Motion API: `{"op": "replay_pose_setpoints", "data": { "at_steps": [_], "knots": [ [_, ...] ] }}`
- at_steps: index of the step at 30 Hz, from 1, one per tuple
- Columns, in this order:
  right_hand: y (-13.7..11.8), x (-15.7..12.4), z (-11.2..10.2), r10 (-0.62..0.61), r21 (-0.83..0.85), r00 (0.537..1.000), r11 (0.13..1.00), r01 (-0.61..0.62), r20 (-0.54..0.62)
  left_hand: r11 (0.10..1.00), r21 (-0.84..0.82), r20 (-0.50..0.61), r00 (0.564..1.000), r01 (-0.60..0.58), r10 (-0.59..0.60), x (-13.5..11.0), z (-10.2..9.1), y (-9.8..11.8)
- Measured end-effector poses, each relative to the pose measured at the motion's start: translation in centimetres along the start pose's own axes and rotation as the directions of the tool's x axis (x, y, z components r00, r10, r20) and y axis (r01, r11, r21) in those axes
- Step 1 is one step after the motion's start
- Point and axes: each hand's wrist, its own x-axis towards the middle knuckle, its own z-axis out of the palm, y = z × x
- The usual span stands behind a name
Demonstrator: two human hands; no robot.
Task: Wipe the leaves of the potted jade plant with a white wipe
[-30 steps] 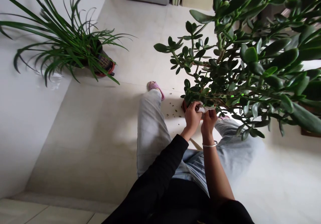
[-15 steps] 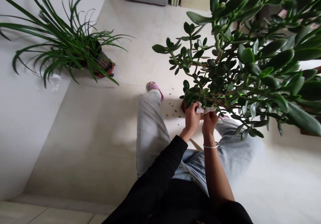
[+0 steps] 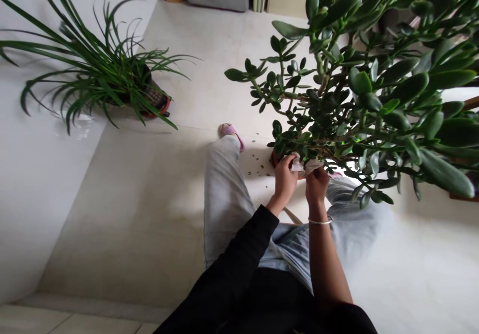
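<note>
A large jade plant point(image 3: 366, 94) with thick green leaves fills the right side. Both my hands are at its lower branches, close together. My left hand point(image 3: 285, 178) has its fingers closed on a small white cloth point(image 3: 299, 165) and a low leaf. My right hand point(image 3: 316, 183), with a silver bangle on the wrist, pinches the other end of the same white cloth point(image 3: 313, 164) under the leaves. The plant's reddish pot point(image 3: 274, 159) is mostly hidden behind my left hand.
A long-leaved grassy plant in a dark pot point(image 3: 155, 97) stands on the floor at the left by a white wall. My legs in light jeans and a pink slipper point(image 3: 232, 131) stretch over pale tiles. Small bits of debris point(image 3: 256, 167) lie beside the pot. Furniture stands at the top.
Both hands have shifted slightly up and right along the low branches, still on the white cloth. The view has tilted a little.
</note>
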Motion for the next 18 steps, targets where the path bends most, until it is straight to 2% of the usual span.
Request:
{"op": "replay_pose_setpoints", "data": {
  "at_steps": [7, 18],
  "knots": [
    [-0.3, -0.1, 0.5, 0.022, 0.016, 1.0, 1.0, -0.022, 0.005, 0.998, -0.017, -0.005, 0.998, 0.058, -0.058, 0.9, 0.3, 0.2],
    [-1.1, 0.0, 1.2, 0.026, 0.022, 1.0, 0.999, -0.026, -0.006, 0.998, 0.054, -0.023, 0.999, 0.037, -0.036, 1.0, 0.2, 0.7]
  ]
}}
